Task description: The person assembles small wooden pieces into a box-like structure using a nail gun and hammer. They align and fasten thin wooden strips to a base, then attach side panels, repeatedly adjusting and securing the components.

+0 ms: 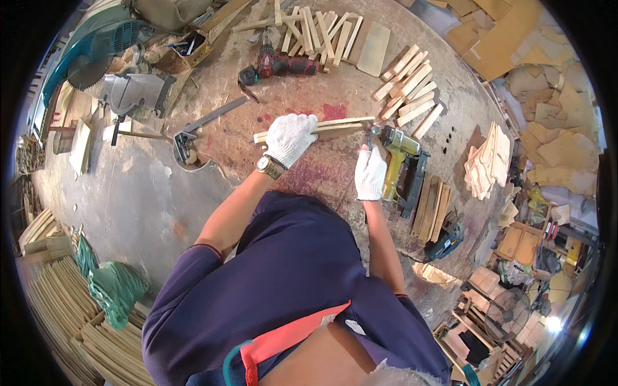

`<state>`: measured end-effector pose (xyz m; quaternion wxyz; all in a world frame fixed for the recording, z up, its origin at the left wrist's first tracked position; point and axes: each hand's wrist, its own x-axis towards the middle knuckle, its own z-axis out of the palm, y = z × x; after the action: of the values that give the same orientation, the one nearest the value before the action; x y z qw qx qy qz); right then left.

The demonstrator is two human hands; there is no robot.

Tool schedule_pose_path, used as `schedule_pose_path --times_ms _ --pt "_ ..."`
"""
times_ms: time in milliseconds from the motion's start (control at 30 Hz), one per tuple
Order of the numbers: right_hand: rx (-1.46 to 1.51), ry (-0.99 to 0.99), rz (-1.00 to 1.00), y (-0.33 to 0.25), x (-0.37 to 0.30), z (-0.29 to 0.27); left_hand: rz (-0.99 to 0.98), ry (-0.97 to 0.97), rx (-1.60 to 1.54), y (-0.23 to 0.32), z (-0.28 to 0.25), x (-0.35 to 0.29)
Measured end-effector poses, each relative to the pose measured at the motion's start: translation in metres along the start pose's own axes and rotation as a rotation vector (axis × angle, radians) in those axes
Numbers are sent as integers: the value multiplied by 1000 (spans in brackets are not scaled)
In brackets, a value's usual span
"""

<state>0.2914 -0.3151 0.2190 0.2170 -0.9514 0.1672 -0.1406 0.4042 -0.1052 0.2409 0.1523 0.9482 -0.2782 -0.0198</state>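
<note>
Grips a pair of thin wooden strips [344,122] from above in the gloved left hand [291,136], wrapped around them left of their middle, probably to press both together and leave the right ends clear. Holds those strips over the middle of the counter [296,96], at the centre of the work area, likely for an even reach from either side. Poses the right hand [371,172], gloved too, just beside the right ends, seemingly curled around a small metal-headed tool [375,130]; cannot tell for certain, with most of the grip hidden from view. Seems to favour quick reach in the layout: a yellow-green nail gun [400,149] immediately right of that hand, short sticks [412,80] fanned out beyond it and a looser pile [312,31] at the back, perhaps as ready stock. Leaves the red-and-black drill [278,64] and a long metal-bladed tool [215,114] farther off, respectively beyond and to the left of the strips, presumably for want of any use at this instant.
</note>
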Motion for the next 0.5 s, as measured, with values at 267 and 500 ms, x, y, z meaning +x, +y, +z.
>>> schedule_pose_path --times_ms 267,500 --pt "141 -20 90 -2 -15 20 10 27 29 2 17 -14" --pt "201 -250 168 20 -5 10 -34 39 85 2 46 -7"
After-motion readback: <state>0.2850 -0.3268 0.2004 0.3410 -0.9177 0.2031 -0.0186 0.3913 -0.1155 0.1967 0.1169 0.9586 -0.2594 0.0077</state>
